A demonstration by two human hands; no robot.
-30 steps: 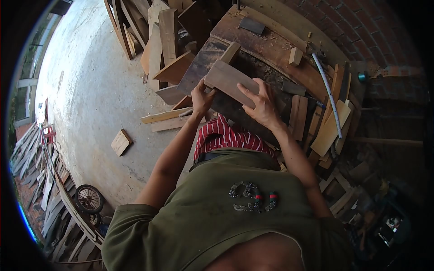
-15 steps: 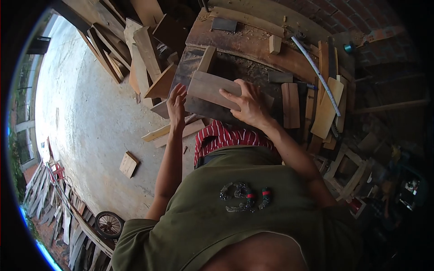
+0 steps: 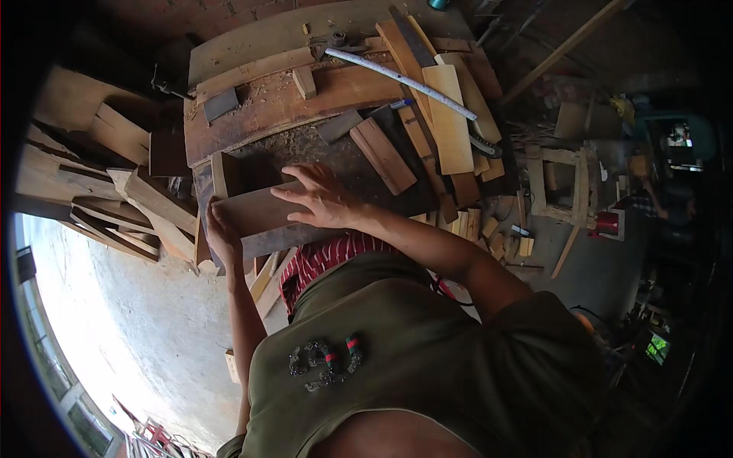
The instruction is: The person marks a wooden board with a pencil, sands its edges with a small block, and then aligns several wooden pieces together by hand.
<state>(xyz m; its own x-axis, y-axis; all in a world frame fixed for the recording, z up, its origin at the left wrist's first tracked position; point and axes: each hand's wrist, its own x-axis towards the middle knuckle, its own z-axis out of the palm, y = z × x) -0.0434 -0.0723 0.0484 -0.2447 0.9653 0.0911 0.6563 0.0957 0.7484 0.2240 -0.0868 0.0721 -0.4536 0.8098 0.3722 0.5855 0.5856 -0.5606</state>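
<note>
A flat brown board [image 3: 259,211] lies over the near left part of the dark workbench. At its left end my left hand [image 3: 223,235] is closed round the edge. My right hand [image 3: 321,200] rests on the board's right part with its fingers spread, and its palm side is hidden. Just behind the board a pale wooden block [image 3: 225,174] stands on the bench. A reddish-brown grooved piece [image 3: 383,156] lies to the right of my right hand, beside a dark flat piece [image 3: 340,126].
A white ruler [image 3: 401,79] lies across pale boards [image 3: 448,118] at the right of the bench [image 3: 267,164]. A small wood block [image 3: 304,82] stands among shavings. Stacked planks [image 3: 153,206] lean at the left. A wooden frame [image 3: 561,187] stands at the right.
The view has turned to the right. My left hand, earlier apart from the board with its fingers raised, now grips the left end. My right hand stays on the board.
</note>
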